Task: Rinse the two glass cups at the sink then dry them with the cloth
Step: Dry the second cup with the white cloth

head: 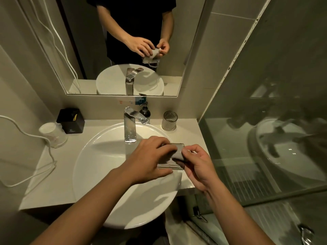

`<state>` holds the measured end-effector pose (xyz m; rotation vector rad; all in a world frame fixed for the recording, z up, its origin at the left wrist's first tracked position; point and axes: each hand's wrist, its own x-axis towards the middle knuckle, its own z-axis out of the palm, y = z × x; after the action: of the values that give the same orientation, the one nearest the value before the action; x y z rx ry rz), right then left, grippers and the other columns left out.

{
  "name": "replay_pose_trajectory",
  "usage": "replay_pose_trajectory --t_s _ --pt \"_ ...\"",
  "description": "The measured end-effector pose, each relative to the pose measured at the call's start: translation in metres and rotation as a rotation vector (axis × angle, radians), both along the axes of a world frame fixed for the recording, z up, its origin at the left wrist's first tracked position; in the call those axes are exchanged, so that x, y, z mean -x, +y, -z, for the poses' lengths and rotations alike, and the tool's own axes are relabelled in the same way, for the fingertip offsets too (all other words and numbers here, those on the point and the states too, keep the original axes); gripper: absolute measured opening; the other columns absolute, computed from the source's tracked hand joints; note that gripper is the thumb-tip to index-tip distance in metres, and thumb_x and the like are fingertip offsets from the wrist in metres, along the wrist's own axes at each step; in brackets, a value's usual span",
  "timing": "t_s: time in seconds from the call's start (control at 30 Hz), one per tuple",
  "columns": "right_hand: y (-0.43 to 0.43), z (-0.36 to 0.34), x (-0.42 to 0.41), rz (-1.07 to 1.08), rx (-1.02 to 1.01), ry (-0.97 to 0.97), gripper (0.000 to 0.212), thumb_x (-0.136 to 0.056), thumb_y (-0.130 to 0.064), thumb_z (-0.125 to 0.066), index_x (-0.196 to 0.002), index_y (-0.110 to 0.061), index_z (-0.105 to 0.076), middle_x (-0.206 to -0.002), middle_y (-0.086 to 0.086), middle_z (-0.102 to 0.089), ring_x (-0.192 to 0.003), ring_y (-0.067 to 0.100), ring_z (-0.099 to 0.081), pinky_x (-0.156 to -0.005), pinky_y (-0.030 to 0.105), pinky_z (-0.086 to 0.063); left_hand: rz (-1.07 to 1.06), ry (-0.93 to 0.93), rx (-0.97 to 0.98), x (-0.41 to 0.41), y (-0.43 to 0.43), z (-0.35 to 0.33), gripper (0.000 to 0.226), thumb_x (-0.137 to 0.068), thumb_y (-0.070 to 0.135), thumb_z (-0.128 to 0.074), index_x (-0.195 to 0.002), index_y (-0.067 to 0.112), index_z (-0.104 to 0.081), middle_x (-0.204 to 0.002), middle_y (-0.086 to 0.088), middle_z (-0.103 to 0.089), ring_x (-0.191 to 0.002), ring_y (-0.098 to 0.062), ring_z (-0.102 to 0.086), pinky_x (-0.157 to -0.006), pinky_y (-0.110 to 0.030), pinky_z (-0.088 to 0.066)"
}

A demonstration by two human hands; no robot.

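Grey cloth (177, 152) wraps a ribbed glass cup (170, 166).

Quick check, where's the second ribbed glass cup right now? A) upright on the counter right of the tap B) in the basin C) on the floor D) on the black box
A: the ribbed glass cup stands upright on the counter, right of the tap, beside the soap bottle.

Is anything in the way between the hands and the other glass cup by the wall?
Nothing visible blocks it. The ribbed glass cup stands alone on the counter, right of the tap. But the left hand and right hand are both busy holding the cloth.
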<state>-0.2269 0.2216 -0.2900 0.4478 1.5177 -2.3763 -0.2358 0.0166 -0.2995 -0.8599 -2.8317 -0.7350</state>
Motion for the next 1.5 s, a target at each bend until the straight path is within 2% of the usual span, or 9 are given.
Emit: replay_pose_trajectory --t_s 0.17,0.3,0.43,0.6,0.77,0.9,1.23,1.43,1.5 --pt "0.000 0.003 -0.003 -0.020 0.016 -0.026 0.008 -0.094 -0.010 -0.068 -0.099 -0.006 -0.062 -0.121 0.029 -0.067 -0.105 0.037 -0.073 -0.079 0.036 -0.063 -0.007 -0.011 -0.016 0.004 -0.001 0.004 0.066 -0.079 0.059 -0.075 -0.138 0.038 -0.054 -0.133 0.011 -0.059 -0.120 -0.016 -0.050 -0.100 -0.038 -0.047" --pt "0.004 0.001 -0.006 -0.063 -0.017 0.011 0.025 -0.084 -0.017 -0.074 -0.101 -0.006 -0.060 -0.117 0.030 -0.069 -0.106 0.038 -0.072 -0.081 0.037 -0.063 -0.010 -0.203 -0.111 0.011 -0.005 -0.003 0.067 -0.075 0.064 -0.073 -0.137 0.042 -0.056 -0.129 0.014 -0.064 -0.114 -0.011 -0.055 -0.097 -0.038 -0.050" --pt "0.008 0.000 -0.009 -0.117 -0.013 0.046 0.023 -0.084 -0.015 -0.075 -0.100 -0.006 -0.060 -0.105 0.026 -0.072 -0.097 0.033 -0.074 -0.079 0.038 -0.063 -0.012 -0.396 -0.238 0.015 -0.007 -0.007 0.061 -0.075 0.056 -0.081 -0.131 0.040 -0.063 -0.122 0.017 -0.067 -0.108 -0.003 -0.061 -0.095 -0.031 -0.054" --pt "0.010 -0.003 -0.013 -0.169 -0.038 0.084 0.023 -0.084 -0.010 -0.073 -0.100 -0.003 -0.057 -0.102 0.024 -0.075 -0.093 0.031 -0.074 -0.081 0.039 -0.065 -0.039 -0.570 -0.284 0.019 -0.008 -0.012 0.050 -0.083 0.050 -0.080 -0.128 0.033 -0.066 -0.108 0.010 -0.069 -0.097 -0.011 -0.066 -0.091 -0.039 -0.057" --pt "0.013 0.001 -0.006 -0.069 -0.039 0.078 0.021 -0.085 -0.009 -0.073 -0.100 -0.005 -0.059 -0.102 0.026 -0.074 -0.095 0.035 -0.075 -0.078 0.038 -0.064 -0.003 -0.188 -0.067 0.009 0.004 -0.014 0.053 -0.088 0.062 -0.065 -0.133 0.038 -0.054 -0.133 0.011 -0.057 -0.118 -0.010 -0.051 -0.100 -0.033 -0.049" --pt "0.012 0.003 -0.004 -0.065 -0.063 0.042 0.015 -0.091 -0.008 -0.071 -0.100 -0.005 -0.061 -0.112 0.028 -0.072 -0.102 0.037 -0.075 -0.081 0.038 -0.063 0.015 -0.148 0.028 0.009 0.012 -0.012 0.073 -0.074 0.069 -0.074 -0.133 0.037 -0.047 -0.131 0.011 -0.057 -0.114 -0.012 -0.049 -0.098 -0.032 -0.046" --pt "0.017 -0.006 -0.007 -0.198 -0.079 0.134 0.017 -0.085 -0.010 -0.073 -0.096 -0.007 -0.060 -0.086 0.017 -0.071 -0.080 0.027 -0.071 -0.067 0.032 -0.062 -0.043 -0.510 -0.257 0.013 0.000 -0.016 0.062 -0.072 0.053 -0.087 -0.125 0.035 -0.060 -0.110 0.009 -0.067 -0.098 -0.007 -0.064 -0.082 -0.027 -0.057" --pt "0.029 -0.011 0.001 -0.178 -0.125 0.189 0.033 -0.067 -0.025 -0.096 -0.086 -0.016 -0.070 -0.099 0.024 -0.069 -0.084 0.028 -0.068 -0.069 0.032 -0.062 -0.091 -0.729 -0.499 0.014 -0.012 -0.015 0.053 -0.072 0.044 -0.089 -0.116 0.028 -0.065 -0.108 0.000 -0.072 -0.100 -0.019 -0.069 -0.089 -0.035 -0.059" --pt "0.035 -0.017 0.007 -0.104 -0.121 0.225 0.031 -0.070 -0.021 -0.094 -0.086 -0.016 -0.068 -0.106 0.024 -0.073 -0.091 0.029 -0.070 -0.073 0.032 -0.062 -0.135 -0.737 -0.556 0.013 -0.016 -0.014 0.051 -0.073 0.043 -0.090 -0.115 0.026 -0.066 -0.105 -0.001 -0.074 -0.098 -0.019 -0.071 -0.089 -0.036 -0.059"
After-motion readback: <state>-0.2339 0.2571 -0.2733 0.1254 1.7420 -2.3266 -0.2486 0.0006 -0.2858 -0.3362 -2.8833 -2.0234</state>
